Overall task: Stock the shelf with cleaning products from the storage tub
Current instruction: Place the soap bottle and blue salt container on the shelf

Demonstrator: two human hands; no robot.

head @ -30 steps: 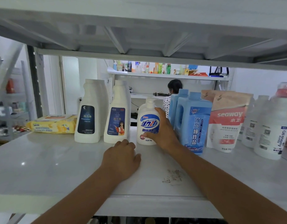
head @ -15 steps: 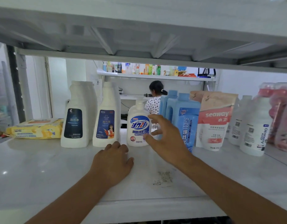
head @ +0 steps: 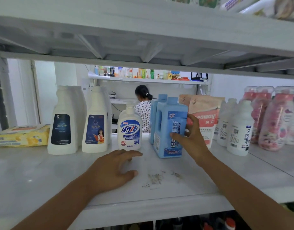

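My right hand (head: 193, 138) grips the right front corner of the front blue bottle (head: 167, 128): thumb on its label, fingers on its side. A second blue bottle (head: 153, 113) stands behind it. The white pump soap bottle (head: 129, 128) stands alone to the left, touched by neither hand. My left hand (head: 113, 170) lies palm down on the white shelf (head: 43, 176) and holds nothing. The storage tub is out of view.
Two tall white bottles (head: 63, 120) (head: 95, 120) and a yellow wipes pack (head: 22, 135) stand at the left. Pink pouches (head: 207, 118), white bottles (head: 240, 130) and pink bottles (head: 274, 120) fill the right. Crumbs (head: 155, 178) lie near the front edge. A person (head: 143, 108) stands beyond the shelf.
My right hand let go of the pump soap bottle and moved right onto the blue bottle. My left hand stayed on the shelf, fingers now more spread.
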